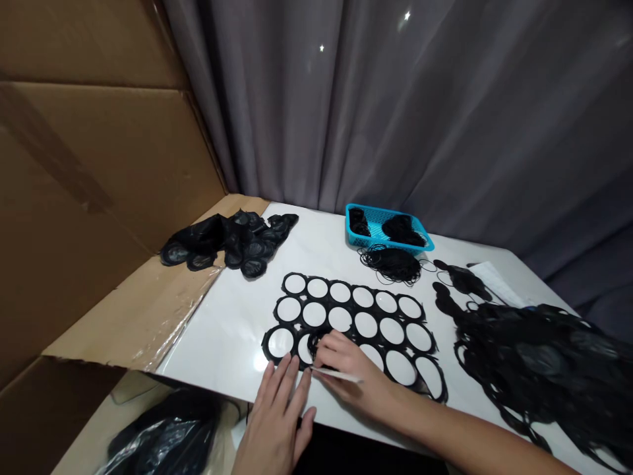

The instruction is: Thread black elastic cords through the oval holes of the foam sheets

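On the white table (222, 336), a black punched sheet (327, 316) lies flat, the open, empty left hand (277, 422) at its near edge as if steadying it, while the right hand (349, 369) pinches a thin white strip (336, 375) against it.

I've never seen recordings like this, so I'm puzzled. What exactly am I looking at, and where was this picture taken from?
A camera worn on a person's head took this, looking down at their bare hands; no robot appears. The right hand holds a thin white strip. The left hand lies open at the edge of a black sheet with white circles. The white table also bears a black pile and a blue basket.
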The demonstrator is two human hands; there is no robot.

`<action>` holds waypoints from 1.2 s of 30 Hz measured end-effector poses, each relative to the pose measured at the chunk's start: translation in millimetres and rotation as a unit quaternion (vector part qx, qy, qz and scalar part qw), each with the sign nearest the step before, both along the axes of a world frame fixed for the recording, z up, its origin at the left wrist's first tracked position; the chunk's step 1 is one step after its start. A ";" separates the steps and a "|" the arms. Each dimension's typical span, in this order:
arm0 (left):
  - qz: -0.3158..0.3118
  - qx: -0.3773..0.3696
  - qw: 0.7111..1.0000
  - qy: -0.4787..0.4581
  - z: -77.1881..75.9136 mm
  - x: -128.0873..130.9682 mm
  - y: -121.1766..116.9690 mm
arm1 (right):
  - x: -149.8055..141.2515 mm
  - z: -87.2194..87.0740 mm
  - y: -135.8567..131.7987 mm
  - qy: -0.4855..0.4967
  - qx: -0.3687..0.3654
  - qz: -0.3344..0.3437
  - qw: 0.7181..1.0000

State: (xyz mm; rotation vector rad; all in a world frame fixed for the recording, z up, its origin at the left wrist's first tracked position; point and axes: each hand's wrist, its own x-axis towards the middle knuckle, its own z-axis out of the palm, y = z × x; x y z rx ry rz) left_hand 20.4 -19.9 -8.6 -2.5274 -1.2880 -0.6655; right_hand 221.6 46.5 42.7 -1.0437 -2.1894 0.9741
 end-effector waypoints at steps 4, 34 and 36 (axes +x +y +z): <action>-0.004 -0.009 1.000 -0.013 -0.6 -1.6 0.0 | 1.7 5.4 6.1 0.026 -0.117 -0.081 0.990; -0.007 -0.012 0.999 -0.031 -1.0 0.4 4.9 | 3.6 -4.7 23.7 -0.111 0.141 0.003 0.984; -0.009 -0.014 0.999 -0.030 -0.7 0.3 5.3 | 11.6 -2.2 52.2 -0.109 0.159 -0.060 0.979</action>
